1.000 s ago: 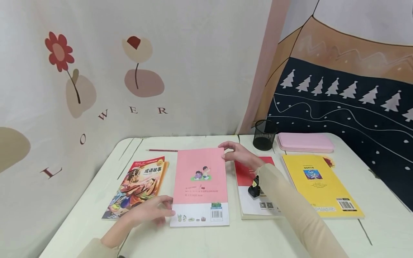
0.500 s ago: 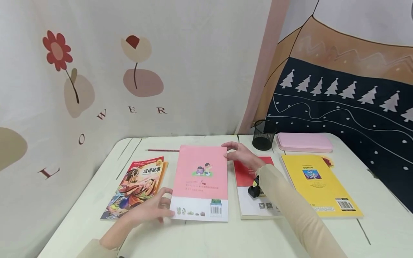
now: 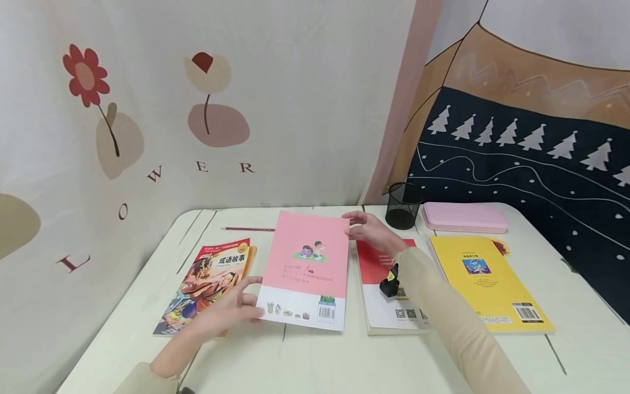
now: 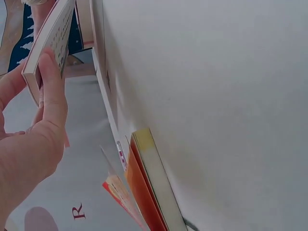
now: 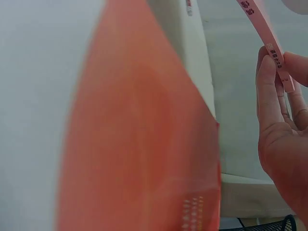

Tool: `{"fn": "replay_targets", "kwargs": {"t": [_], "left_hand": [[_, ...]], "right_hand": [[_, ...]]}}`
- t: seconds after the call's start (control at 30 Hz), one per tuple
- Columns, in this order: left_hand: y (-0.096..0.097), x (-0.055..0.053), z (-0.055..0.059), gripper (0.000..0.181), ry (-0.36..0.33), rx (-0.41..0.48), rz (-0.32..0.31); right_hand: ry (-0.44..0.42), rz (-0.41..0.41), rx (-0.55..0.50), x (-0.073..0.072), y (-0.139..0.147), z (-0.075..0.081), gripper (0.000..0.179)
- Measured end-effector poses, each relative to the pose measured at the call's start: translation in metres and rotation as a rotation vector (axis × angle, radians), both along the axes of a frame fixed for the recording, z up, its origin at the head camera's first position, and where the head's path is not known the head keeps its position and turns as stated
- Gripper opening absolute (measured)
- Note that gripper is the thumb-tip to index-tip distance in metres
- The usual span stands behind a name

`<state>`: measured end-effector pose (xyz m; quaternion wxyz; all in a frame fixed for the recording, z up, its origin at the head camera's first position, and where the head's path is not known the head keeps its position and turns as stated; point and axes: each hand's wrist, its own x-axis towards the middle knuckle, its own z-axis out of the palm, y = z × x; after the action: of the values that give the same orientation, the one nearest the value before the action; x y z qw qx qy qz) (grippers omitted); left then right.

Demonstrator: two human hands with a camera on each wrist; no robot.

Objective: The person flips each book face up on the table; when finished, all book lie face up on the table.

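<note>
A pink book (image 3: 300,268) with a white lower band and a barcode is held up over the middle of the table, tilted. My left hand (image 3: 221,314) grips its lower left edge; the left wrist view has the thumb on the cover and the page edges of the book (image 4: 36,62) facing the camera. At the upper right edge my right hand (image 3: 371,232) pinches it, and the right wrist view puts the pink spine (image 5: 272,48) between thumb and fingers. Below the right forearm lies a red-and-white book (image 3: 384,273), partly hidden by the sleeve.
An illustrated storybook (image 3: 209,284) lies on another book at the left. To the right are a yellow book (image 3: 487,284), a pink pencil case (image 3: 465,217) and a black mesh pen holder (image 3: 402,208). A pencil (image 3: 248,229) lies toward the back edge.
The pink book has risen and shifted slightly away toward the back, turning a little clockwise. Both hands have moved with it, keeping their holds on its edges.
</note>
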<state>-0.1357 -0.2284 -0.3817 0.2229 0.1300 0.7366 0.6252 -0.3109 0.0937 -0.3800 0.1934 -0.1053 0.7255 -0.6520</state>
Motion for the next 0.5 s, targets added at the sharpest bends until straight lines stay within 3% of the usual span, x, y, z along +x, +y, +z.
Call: {"fn": "replay_targets", "kwargs": {"t": [0.17,0.5], "left_hand": [[0.001,-0.002,0.002,0.07,-0.008,0.036,-0.003],[0.001,-0.007,-0.001,0.073,-0.088,0.116,0.015]], "right_hand": [[0.022,0.039,-0.044,-0.001,0.007,0.004,0.044],[0.007,0.078,-0.21,-0.001,0.017,0.014,0.048]]}}
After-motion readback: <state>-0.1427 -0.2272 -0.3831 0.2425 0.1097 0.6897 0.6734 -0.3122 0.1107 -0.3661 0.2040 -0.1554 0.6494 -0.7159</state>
